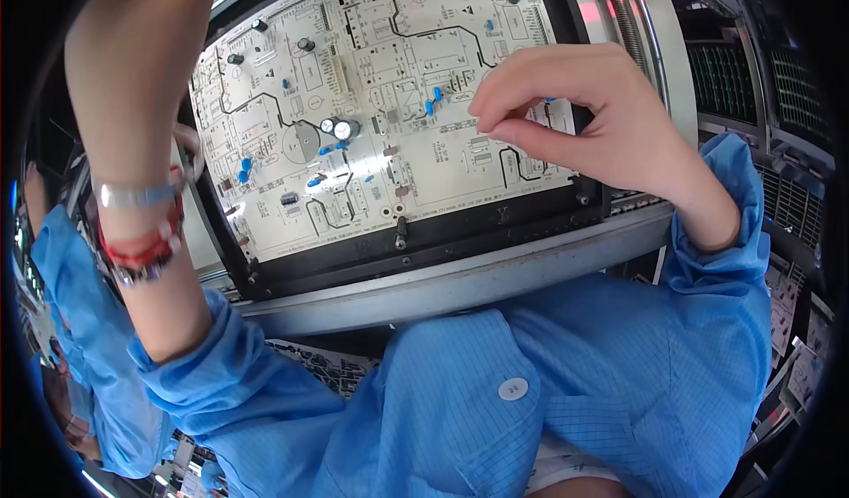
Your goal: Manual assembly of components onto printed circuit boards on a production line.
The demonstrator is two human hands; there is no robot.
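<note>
Above the right half of a pale circuit board (389,171), my right hand (584,113) is closed, its thumb and fingertips nearly together. If anything is pinched there, it is too small or hidden to make out. My left hand (141,38) reaches up past the board's left side, and its fingers lie beyond the picture's upper edge. Two upright capacitors (346,129) stand on the board's left half, next to a grey round marking. Blue disc components (430,107) sit left of my right fingertips. Smaller black capacitors (305,44) stand farther back.
A black frame (354,266) surrounds the board, with a metal rail (460,272) along its near side. A threaded rod (619,7) runs at the far right. Racks of green boards (721,78) stand beyond it. Another person's blue sleeve (97,339) shows at left.
</note>
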